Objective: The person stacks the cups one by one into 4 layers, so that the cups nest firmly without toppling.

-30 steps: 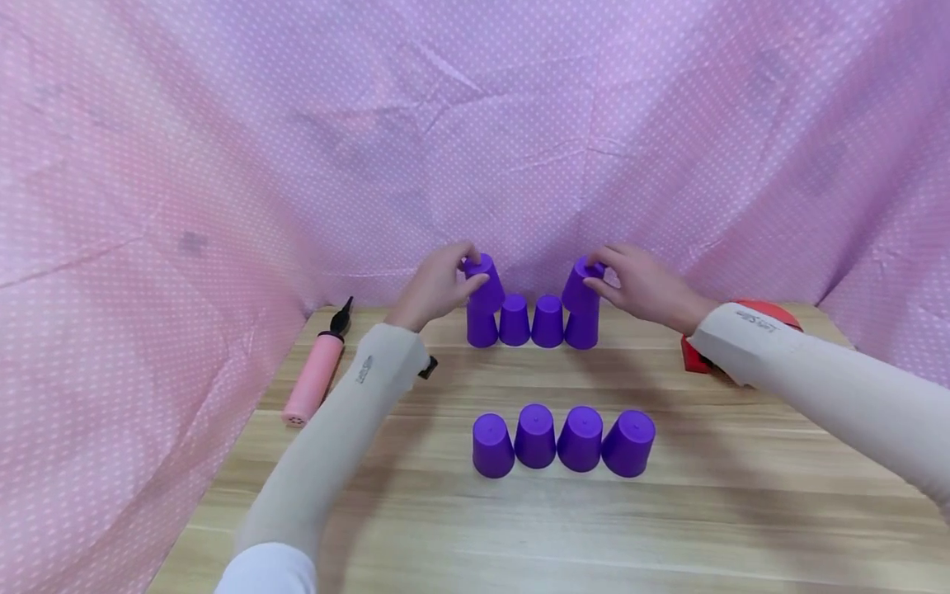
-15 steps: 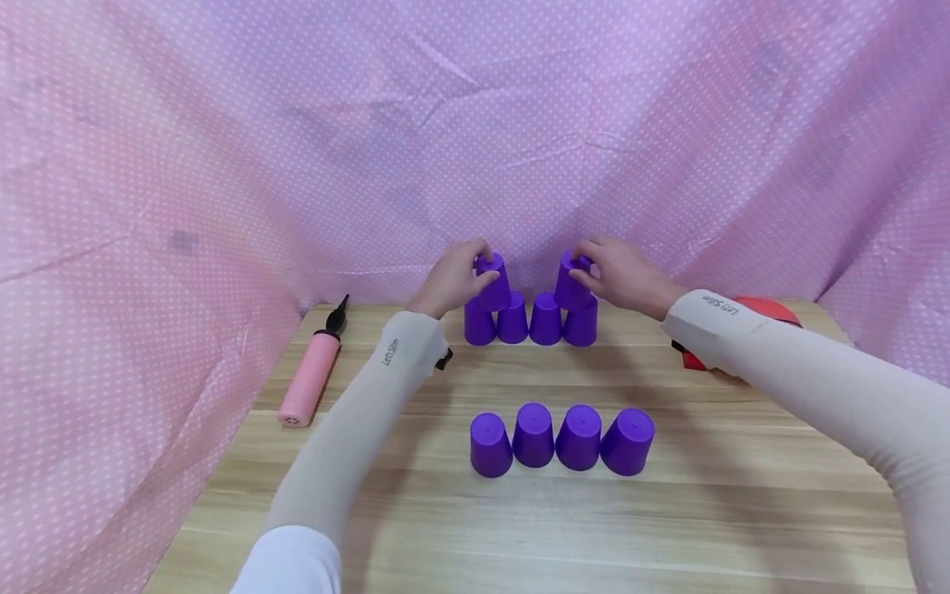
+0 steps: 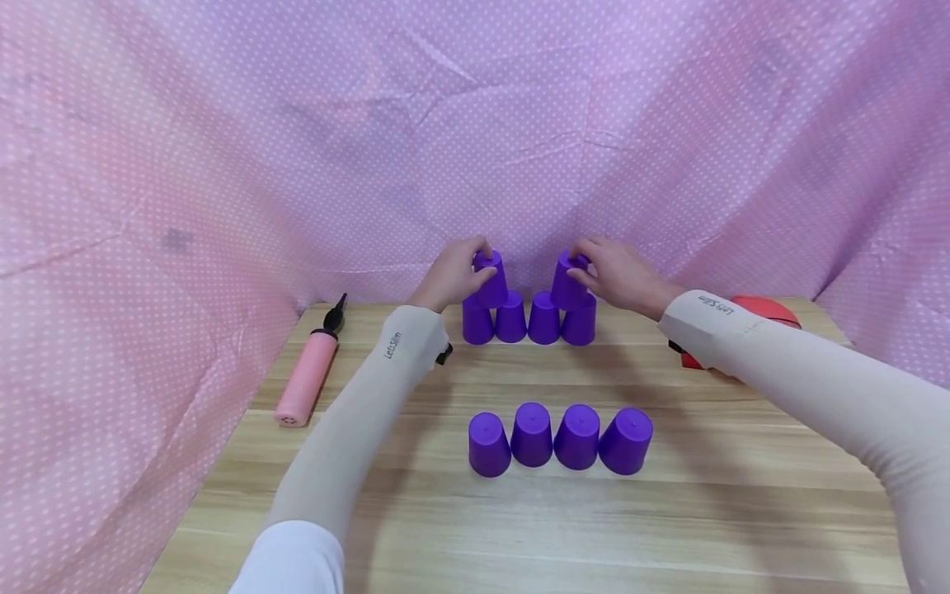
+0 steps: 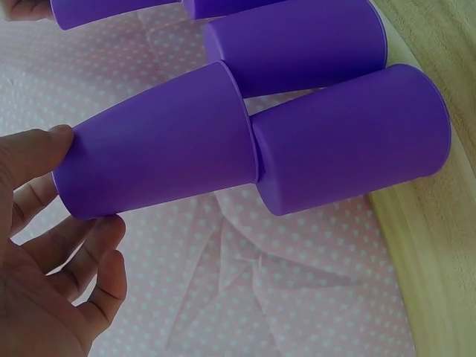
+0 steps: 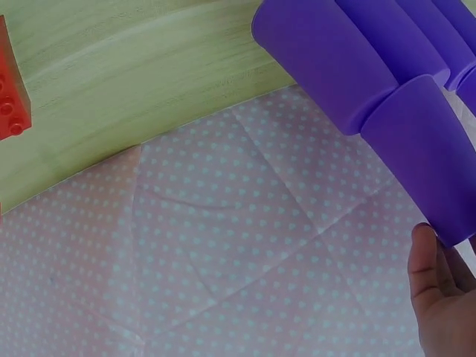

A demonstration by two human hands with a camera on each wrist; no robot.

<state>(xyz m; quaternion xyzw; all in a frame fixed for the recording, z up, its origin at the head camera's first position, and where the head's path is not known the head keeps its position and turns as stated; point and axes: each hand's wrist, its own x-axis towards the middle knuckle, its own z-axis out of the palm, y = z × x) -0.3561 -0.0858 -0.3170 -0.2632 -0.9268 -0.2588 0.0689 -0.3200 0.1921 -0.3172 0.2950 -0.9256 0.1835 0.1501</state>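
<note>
My left hand (image 3: 454, 274) pinches the top of an upside-down purple cup (image 3: 491, 287), thumb on the near side. That cup stands over the two left cups of the back row, as the left wrist view shows with its rim on the outer cup (image 4: 353, 141). A matching purple cup (image 3: 567, 285) is held by my right hand (image 3: 619, 274) over the two right cups of the row. In the right wrist view its rim meets the outer right cup (image 5: 323, 67). The inner cups (image 3: 510, 318) stand between, also upside down.
Nearer on the wooden table (image 3: 594, 528) stands a row of several upside-down purple cups (image 3: 532, 436). A pink hand pump (image 3: 308, 378) lies at the left. A red object (image 3: 764, 309) sits behind my right forearm. Pink dotted cloth (image 3: 519, 124) hangs around the table.
Both hands have brought their cups inward, from above the outer cups to over the gaps beside the inner ones. During the last half second they have barely moved.
</note>
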